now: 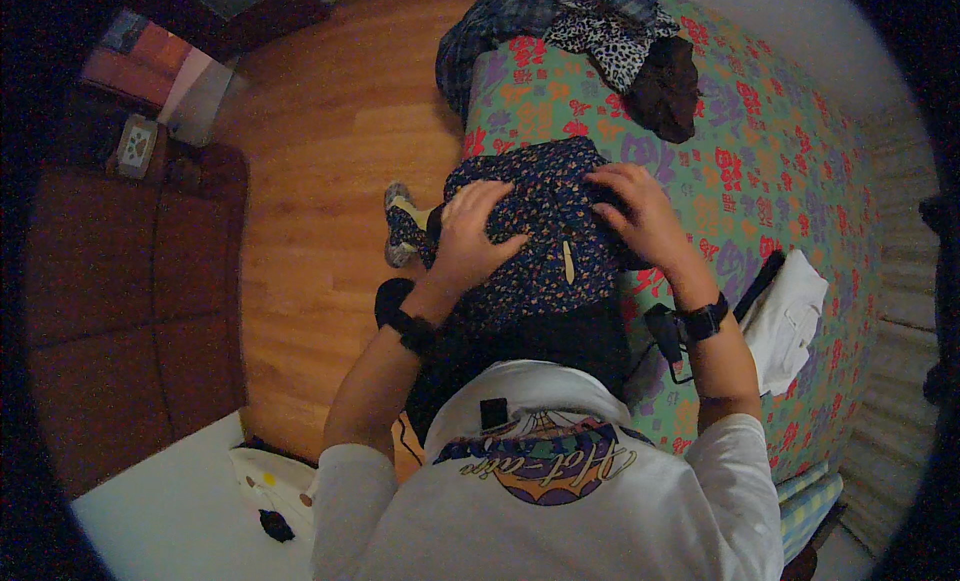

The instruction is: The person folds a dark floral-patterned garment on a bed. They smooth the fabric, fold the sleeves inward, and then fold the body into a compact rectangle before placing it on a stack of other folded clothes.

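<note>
A dark floral garment [536, 206] lies spread over my lap, partly folded, with a small cream strip [568, 262] showing near its middle. My left hand [476, 232] rests palm down on the garment's left side, thumb spread from the fingers. On the right side, my right hand [637, 209] touches the garment's edge with its fingertips, thumb apart. Neither hand plainly grips the cloth. A floral piece with cream trim [409, 224] hangs off to the left; whether it belongs to the garment is unclear. Black bands are on both wrists.
The bed's green patterned cover [735, 198] extends to the right. Dark plaid cloth [495, 37], a leopard-print cloth [607, 44] and a dark brown cloth [664, 93] lie heaped at its far end. Folded white clothing [787, 326] is by my right forearm. Wooden flooring [315, 168] and brown cabinets [127, 281] are left.
</note>
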The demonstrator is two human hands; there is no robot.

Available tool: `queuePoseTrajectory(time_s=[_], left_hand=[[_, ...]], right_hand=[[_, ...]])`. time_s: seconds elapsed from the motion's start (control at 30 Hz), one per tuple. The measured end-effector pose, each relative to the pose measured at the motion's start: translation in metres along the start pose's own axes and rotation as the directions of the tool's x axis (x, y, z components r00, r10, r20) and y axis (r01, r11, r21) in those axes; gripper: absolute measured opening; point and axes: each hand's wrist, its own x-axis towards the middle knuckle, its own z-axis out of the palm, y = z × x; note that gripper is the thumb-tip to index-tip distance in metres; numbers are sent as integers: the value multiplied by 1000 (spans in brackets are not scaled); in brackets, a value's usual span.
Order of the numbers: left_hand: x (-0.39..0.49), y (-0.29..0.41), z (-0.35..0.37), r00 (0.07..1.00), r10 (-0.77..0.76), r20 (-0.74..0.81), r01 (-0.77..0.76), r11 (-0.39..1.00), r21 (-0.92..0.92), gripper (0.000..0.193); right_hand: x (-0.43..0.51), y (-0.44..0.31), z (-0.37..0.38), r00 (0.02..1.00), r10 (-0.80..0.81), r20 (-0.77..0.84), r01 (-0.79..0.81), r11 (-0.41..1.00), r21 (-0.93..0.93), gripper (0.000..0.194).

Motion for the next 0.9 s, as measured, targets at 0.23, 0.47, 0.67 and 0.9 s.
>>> queuePoseTrajectory(time_s=[0.23, 0.47, 0.67, 0.9], left_hand=[[19, 25, 7, 988, -79, 132, 68, 994, 87, 57], [-6, 39, 5, 929, 289, 232, -316, 945, 88, 26], [-3, 57, 20, 983, -87, 160, 113, 980, -163, 23], [27, 65, 45, 991, -95, 96, 91, 995, 47, 26]], right_hand=[[14, -8, 7, 995, -54, 87, 72, 973, -217, 43], [-25, -9, -1, 974, -200, 106, 219, 954, -205, 39], [-61, -4, 12, 981, -171, 87, 184, 968, -172, 39], [-52, -2, 16, 984, 125, -124, -111, 987, 112, 25]])
